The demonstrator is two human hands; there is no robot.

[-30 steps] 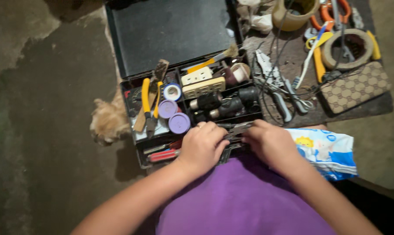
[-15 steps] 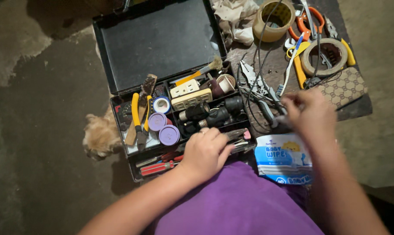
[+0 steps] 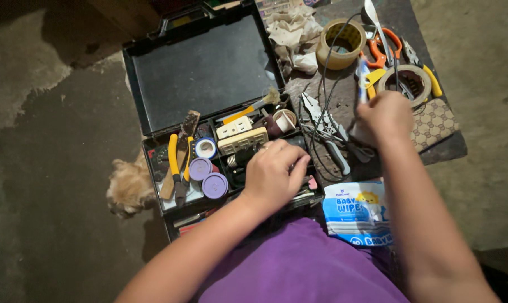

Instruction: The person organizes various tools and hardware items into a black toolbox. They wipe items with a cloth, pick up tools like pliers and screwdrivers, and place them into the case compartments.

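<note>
My left hand (image 3: 273, 171) lies with its fingers spread on the contents of an open black toolbox (image 3: 203, 67), over dark bulb sockets and beside a cream power outlet (image 3: 241, 139). Two purple lids (image 3: 215, 185) and yellow-handled pliers (image 3: 177, 163) sit in the tray to its left. My right hand (image 3: 384, 115) is over the small dark table (image 3: 450, 148) to the right, with its fingers curled around what looks like a blue and white toothbrush (image 3: 361, 73). Black wires run under and beside that hand.
On the table are grey-handled pliers (image 3: 333, 148), two tape rolls (image 3: 338, 36), orange scissors (image 3: 386, 42), a patterned pouch (image 3: 436, 123) and crumpled cloth (image 3: 293, 28). A blue wipes pack (image 3: 358, 213) lies on my lap. A small tan dog (image 3: 128, 188) sits left of the toolbox.
My right hand left the toolbox's front edge, moved up and right over the table and closed there. My left hand slid a little further up into the tray.
</note>
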